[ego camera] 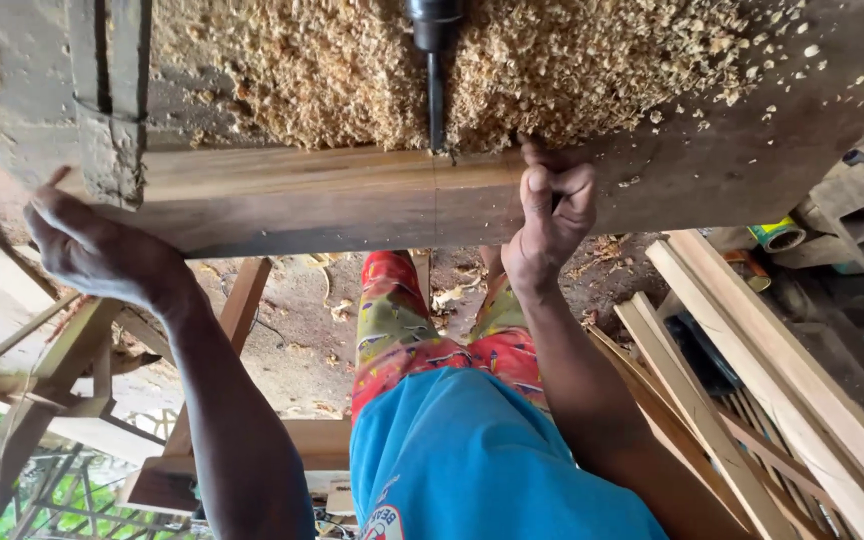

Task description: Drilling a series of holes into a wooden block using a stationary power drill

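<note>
A person in a blue shirt and bright patterned trousers steadied a long wooden plank (332,195) at the near edge of a workbench (732,150), seen from a head-worn camera looking down. The plank lay flat with its long axis running left to right across the view, parallel to the bench edge, one end under the left hand and the other passing beneath the right. The left hand (97,250) rested on the plank's left end, fingers spread and curved over the edge, pressing rather than clenched. The right hand (550,225) gripped the plank near its middle, fingers curled over the top edge. Just left of that hand a dark drill bit (436,95) pointed toward the plank's far edge, its tip at a pencilled line. A heap of wood shavings (352,70) covered the bench behind. Loose timber strips (742,400) leaned at the right.
</note>
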